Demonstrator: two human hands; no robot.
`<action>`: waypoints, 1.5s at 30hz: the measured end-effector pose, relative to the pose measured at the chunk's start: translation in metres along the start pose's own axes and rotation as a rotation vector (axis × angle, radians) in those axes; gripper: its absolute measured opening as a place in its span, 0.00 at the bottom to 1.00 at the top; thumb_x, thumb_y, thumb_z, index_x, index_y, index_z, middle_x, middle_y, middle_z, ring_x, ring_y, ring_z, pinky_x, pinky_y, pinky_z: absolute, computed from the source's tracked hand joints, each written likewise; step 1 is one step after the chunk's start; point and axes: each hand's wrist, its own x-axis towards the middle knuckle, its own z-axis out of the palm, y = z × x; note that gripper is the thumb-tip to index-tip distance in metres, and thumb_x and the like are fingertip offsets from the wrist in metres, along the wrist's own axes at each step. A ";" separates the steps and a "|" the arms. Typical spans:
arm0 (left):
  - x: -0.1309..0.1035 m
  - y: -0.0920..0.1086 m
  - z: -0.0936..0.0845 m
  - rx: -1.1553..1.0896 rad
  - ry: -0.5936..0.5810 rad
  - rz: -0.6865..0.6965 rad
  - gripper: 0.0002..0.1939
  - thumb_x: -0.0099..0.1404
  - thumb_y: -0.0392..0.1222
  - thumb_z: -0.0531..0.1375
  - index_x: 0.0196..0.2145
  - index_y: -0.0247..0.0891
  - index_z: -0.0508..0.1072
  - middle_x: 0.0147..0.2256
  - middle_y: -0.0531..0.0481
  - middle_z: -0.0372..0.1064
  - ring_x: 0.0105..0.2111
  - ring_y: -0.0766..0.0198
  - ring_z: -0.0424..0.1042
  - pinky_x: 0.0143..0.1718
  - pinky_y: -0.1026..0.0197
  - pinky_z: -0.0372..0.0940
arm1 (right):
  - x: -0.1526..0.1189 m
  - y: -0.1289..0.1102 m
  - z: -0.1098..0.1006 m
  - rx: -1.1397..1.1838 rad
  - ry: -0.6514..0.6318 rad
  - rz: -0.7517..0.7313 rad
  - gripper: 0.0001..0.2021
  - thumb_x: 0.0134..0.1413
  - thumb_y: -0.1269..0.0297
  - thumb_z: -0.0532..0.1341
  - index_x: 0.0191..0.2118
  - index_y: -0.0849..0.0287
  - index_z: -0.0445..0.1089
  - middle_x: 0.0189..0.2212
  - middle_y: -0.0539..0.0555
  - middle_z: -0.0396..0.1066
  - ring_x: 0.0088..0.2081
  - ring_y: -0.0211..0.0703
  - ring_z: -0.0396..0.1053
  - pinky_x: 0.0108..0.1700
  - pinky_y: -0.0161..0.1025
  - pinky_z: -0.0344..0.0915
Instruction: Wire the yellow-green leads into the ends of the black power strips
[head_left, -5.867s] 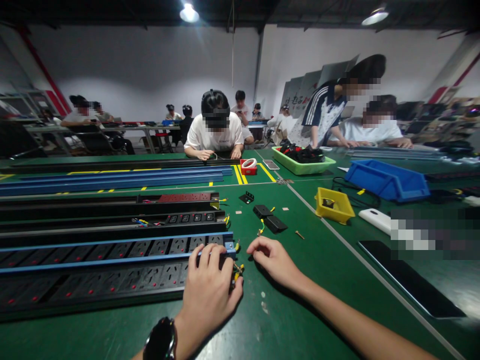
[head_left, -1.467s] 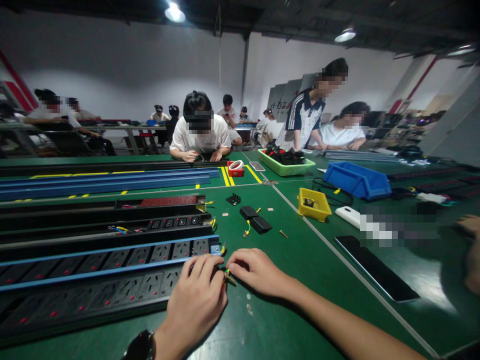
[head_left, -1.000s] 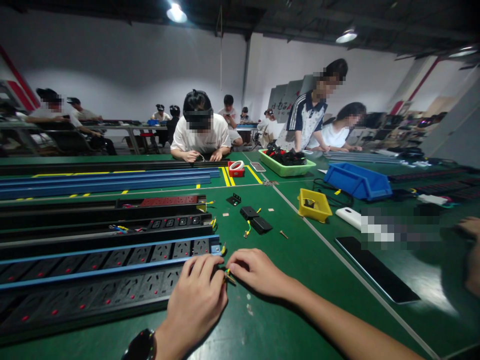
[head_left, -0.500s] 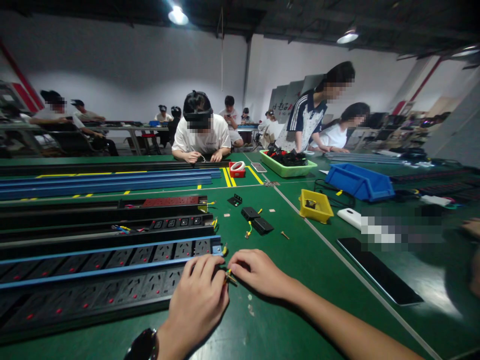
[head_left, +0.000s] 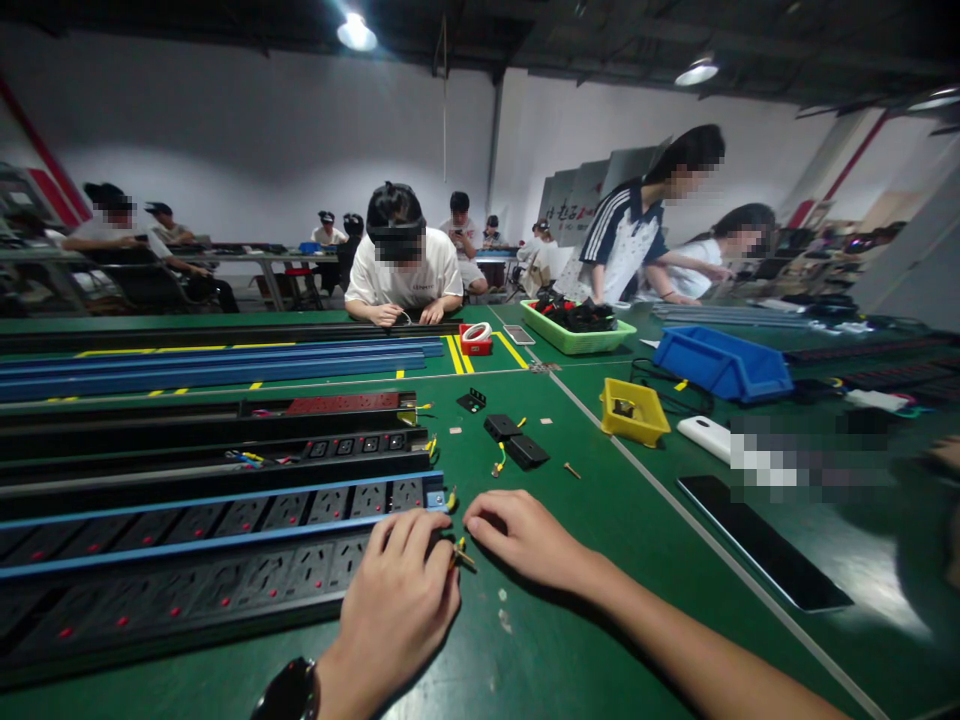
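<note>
My left hand is closed over the right end of the nearest black power strip, hiding that end. A screw and a short yellow-green wire stick out beside its fingertips. My right hand rests just to the right, its fingers curled and thumb and forefinger brought together, a little apart from the wire. Anything between those fingertips is too small to make out. Behind the nearest strip lies a blue-edged power strip with a yellow-green wire at its end.
Farther back are black end pieces, a loose screw, a yellow bin, a blue bin and a green basket. A phone lies at right. Across the table a person bends over thin work.
My right hand has drawn slightly up and away from the wire beside the screw. The left hand stays on the strip's end. At the back right, a co-worker has raised an arm.
</note>
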 end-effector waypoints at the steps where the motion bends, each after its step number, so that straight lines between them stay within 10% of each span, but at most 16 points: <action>1: 0.000 0.000 0.000 -0.002 0.002 -0.001 0.05 0.68 0.36 0.58 0.38 0.39 0.74 0.47 0.46 0.74 0.48 0.52 0.70 0.53 0.47 0.61 | 0.001 0.005 -0.006 -0.059 0.032 0.023 0.11 0.69 0.64 0.57 0.40 0.55 0.78 0.37 0.52 0.80 0.39 0.44 0.76 0.41 0.36 0.62; 6: 0.001 0.000 0.000 -0.001 -0.005 0.002 0.04 0.69 0.36 0.59 0.37 0.39 0.74 0.47 0.46 0.74 0.48 0.52 0.70 0.53 0.48 0.61 | 0.006 0.044 -0.042 -0.383 0.265 0.231 0.09 0.67 0.63 0.58 0.44 0.55 0.77 0.37 0.53 0.78 0.39 0.47 0.74 0.38 0.38 0.59; 11: 0.001 0.000 0.000 -0.011 0.001 0.000 0.05 0.69 0.36 0.58 0.37 0.39 0.74 0.47 0.46 0.74 0.48 0.52 0.70 0.53 0.47 0.61 | 0.007 0.065 -0.049 -0.485 0.219 0.292 0.10 0.66 0.56 0.61 0.46 0.53 0.75 0.39 0.53 0.75 0.40 0.48 0.73 0.34 0.37 0.54; 35: 0.001 0.001 0.000 -0.017 0.018 -0.009 0.05 0.69 0.37 0.57 0.37 0.39 0.74 0.46 0.47 0.75 0.47 0.53 0.70 0.54 0.47 0.58 | 0.009 0.050 -0.042 -0.578 0.149 0.420 0.09 0.62 0.64 0.59 0.30 0.57 0.71 0.36 0.53 0.72 0.30 0.40 0.66 0.29 0.38 0.43; 40: 0.001 0.001 0.000 -0.017 0.019 -0.010 0.05 0.69 0.37 0.57 0.37 0.39 0.74 0.46 0.47 0.74 0.47 0.53 0.70 0.54 0.47 0.58 | 0.011 0.059 -0.042 -0.321 0.250 0.407 0.07 0.52 0.66 0.60 0.24 0.57 0.67 0.28 0.51 0.70 0.29 0.40 0.65 0.30 0.37 0.46; 45: 0.001 0.001 0.000 -0.006 0.021 -0.002 0.04 0.69 0.37 0.58 0.37 0.39 0.74 0.46 0.47 0.74 0.47 0.53 0.70 0.54 0.47 0.58 | 0.017 0.065 -0.047 0.502 0.389 0.480 0.12 0.45 0.60 0.62 0.19 0.56 0.61 0.16 0.44 0.56 0.21 0.35 0.53 0.25 0.34 0.46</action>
